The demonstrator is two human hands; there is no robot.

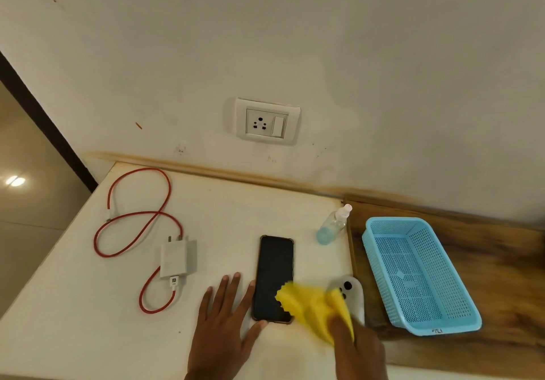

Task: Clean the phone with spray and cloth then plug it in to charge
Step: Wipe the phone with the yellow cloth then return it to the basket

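Left hand (224, 317) lies flat, fingers spread, steadying the phone (274, 278); right hand (358, 347) grips the yellow cloth (312, 306) on its lower corner.

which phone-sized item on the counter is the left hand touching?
The black phone, screen up: the left hand rests open against its left edge. The white case lies to its right, by the yellow cloth.
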